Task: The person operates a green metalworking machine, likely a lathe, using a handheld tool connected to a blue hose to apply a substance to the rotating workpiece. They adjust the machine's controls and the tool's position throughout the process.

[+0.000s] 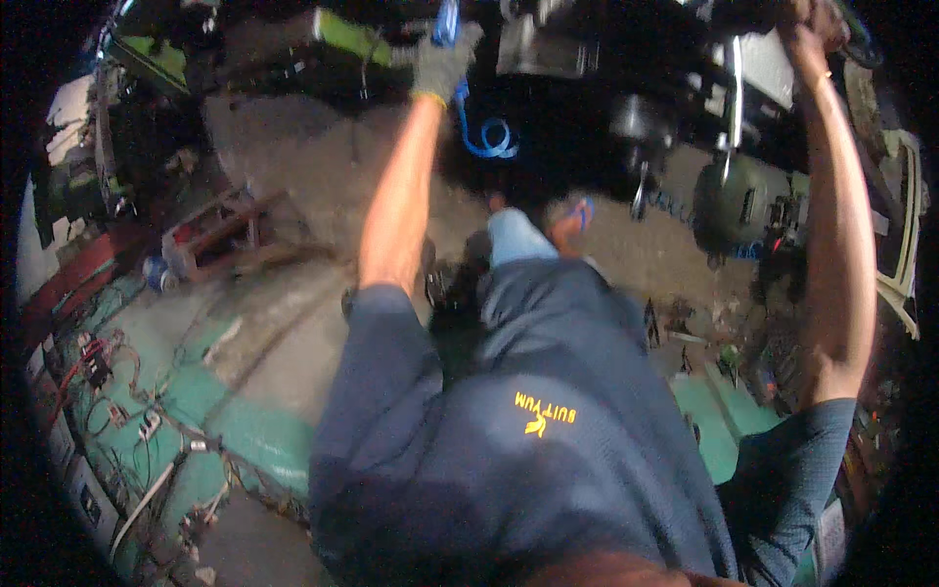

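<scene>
At the top centre, my left hand wears a grey glove with a yellow cuff. Its fingers are closed around a blue hand tool, cut off by the picture's upper edge. A thin blue coiled hose hangs just below this hand. Far to the right, my bare right hand is raised to the upper edge, its fingers bent inward. Beside it is a dark curved rim. Shadow hides what those fingers grip. Dark machinery lies between the two hands.
A rounded dark motor-like housing and a bright metal rod hang below the machinery. At left are a rusty metal frame and green sheeting with tangled wires. Small tools and scraps lie on the floor at right.
</scene>
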Demonstrator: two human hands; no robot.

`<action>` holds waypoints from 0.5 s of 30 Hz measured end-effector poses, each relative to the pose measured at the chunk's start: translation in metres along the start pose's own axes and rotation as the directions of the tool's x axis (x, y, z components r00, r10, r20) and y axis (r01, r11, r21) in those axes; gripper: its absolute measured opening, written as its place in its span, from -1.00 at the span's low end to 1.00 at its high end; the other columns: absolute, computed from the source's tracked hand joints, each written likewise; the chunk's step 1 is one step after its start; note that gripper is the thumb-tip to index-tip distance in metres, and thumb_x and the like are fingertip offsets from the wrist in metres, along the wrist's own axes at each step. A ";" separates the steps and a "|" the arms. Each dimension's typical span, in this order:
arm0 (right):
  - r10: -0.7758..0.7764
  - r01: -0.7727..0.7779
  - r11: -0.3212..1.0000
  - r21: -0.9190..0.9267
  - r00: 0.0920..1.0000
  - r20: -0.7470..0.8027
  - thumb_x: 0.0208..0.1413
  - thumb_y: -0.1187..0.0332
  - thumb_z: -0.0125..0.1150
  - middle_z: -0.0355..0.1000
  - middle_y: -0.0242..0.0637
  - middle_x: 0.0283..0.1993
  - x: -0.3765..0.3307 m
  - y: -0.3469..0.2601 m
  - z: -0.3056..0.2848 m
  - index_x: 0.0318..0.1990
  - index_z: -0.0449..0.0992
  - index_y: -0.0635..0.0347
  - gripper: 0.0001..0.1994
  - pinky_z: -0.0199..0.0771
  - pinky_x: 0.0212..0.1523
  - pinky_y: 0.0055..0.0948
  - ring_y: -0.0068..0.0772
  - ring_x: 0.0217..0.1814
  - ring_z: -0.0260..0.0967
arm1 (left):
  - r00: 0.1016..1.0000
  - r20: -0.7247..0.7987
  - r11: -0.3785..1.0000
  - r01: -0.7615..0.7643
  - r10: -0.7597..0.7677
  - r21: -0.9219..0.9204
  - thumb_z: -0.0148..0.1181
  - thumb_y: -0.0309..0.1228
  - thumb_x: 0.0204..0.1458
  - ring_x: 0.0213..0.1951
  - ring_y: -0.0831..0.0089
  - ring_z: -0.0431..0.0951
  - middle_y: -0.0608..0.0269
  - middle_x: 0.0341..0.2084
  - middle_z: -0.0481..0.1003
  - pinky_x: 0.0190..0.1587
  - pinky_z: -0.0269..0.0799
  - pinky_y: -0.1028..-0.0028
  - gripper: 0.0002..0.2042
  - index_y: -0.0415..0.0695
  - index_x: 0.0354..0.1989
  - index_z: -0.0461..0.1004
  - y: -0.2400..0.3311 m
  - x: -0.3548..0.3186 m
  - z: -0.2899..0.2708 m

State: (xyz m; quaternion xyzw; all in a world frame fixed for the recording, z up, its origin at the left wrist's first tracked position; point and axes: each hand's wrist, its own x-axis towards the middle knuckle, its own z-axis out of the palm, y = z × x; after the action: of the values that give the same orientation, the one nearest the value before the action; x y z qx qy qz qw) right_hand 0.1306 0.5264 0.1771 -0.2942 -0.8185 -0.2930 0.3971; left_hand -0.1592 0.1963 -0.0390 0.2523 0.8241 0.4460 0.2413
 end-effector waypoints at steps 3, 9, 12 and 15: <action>0.216 -0.216 0.976 -0.014 0.962 0.165 0.03 0.21 0.07 0.35 -0.18 -0.55 0.033 -0.030 -0.043 -0.45 0.40 0.07 -0.84 0.36 -0.41 -0.12 -0.10 -0.48 0.38 | 0.985 0.098 0.981 0.153 -0.142 -0.120 0.37 0.09 -0.02 -0.51 0.48 0.51 0.36 -0.59 0.54 -0.39 0.41 0.41 -0.54 -0.14 -0.41 0.55 0.041 -0.004 0.008; 0.189 -0.199 0.980 -0.002 0.924 0.333 0.11 0.05 0.08 0.51 -0.20 -0.40 0.028 -0.019 -0.038 -0.35 0.45 -0.04 -0.77 0.46 -0.32 -0.07 -0.05 -0.31 0.51 | 0.998 0.036 0.993 -0.052 0.049 0.103 0.37 0.03 -0.04 -0.51 0.34 0.47 0.13 -0.58 0.53 -0.32 0.44 0.27 -0.54 -0.21 -0.38 0.55 0.048 -0.004 0.017; 0.180 -0.197 0.980 0.039 0.948 0.262 0.14 0.03 0.06 0.50 -0.15 -0.42 0.033 -0.029 -0.041 -0.30 0.52 -0.09 -0.77 0.44 -0.32 -0.08 -0.01 -0.31 0.50 | 0.993 0.112 0.989 -0.054 0.039 0.137 0.34 0.04 -0.05 -0.37 0.19 0.56 0.02 -0.46 0.57 -0.19 0.47 0.21 -0.54 -0.17 -0.27 0.58 0.072 -0.003 0.009; 0.114 -0.116 0.992 0.037 0.991 0.071 0.08 0.15 0.07 0.41 -0.14 -0.49 0.047 -0.032 -0.027 -0.39 0.44 0.00 -0.82 0.38 -0.38 -0.12 -0.02 -0.40 0.42 | 0.982 0.164 0.977 -0.125 0.097 0.170 0.29 0.10 -0.09 -0.18 -0.05 0.61 -0.16 -0.28 0.60 -0.07 0.48 0.13 -0.44 -0.19 -0.15 0.57 0.072 0.021 0.013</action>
State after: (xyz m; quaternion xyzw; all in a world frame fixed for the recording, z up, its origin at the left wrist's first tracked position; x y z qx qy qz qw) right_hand 0.0969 0.4980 0.2222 -0.3424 -0.8192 -0.2423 0.3910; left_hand -0.1526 0.2514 0.0124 0.3527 0.8244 0.3617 0.2553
